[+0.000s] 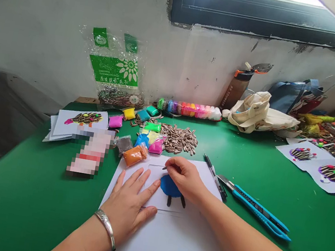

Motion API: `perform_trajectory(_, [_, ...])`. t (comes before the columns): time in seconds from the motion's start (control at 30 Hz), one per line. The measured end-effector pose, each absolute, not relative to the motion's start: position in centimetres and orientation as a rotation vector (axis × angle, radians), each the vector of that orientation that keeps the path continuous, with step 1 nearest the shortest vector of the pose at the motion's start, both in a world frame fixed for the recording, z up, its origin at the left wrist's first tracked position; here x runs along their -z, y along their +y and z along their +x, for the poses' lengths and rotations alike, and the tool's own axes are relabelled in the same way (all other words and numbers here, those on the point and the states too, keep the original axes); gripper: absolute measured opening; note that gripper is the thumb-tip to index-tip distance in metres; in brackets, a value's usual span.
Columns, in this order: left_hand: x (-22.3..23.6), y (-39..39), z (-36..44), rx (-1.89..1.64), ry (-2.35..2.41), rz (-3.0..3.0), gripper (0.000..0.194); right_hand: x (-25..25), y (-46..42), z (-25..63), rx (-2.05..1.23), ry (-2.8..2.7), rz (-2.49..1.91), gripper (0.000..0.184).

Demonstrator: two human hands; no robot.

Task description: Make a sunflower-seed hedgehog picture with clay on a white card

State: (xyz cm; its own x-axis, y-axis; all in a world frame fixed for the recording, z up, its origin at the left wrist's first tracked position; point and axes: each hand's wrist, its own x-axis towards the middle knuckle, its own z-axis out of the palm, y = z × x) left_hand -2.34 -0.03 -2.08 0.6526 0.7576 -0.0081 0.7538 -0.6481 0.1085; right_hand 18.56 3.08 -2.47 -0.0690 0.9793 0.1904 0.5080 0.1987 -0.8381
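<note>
A white sheet of paper [174,238] lies on the green table [16,186] in front of me. On it sits a blue clay blob [167,186] with two dark legs. My left hand [128,204] lies flat on the paper with fingers spread, left of the blob; a silver bracelet is on its wrist. My right hand [186,179] hovers over the blob's upper right, its fingers pinched on a sunflower seed [164,167] held just above the blob.
A heap of sunflower seeds [179,139] and several small bags of coloured clay [142,138] lie behind the paper. A pen [213,174] and a blue utility knife [256,209] lie to the right. Finished seed pictures [324,169] sit far right, a seed bag [115,69] and bottle [236,90] at the wall.
</note>
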Motion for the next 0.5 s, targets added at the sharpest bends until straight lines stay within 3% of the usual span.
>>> perform_trajectory(0.5, [1.59,-0.24,-1.70,-0.015,1.294,2.762,0.050,2.88,3.00,18.63,-0.773,-1.680,-1.400,0.014])
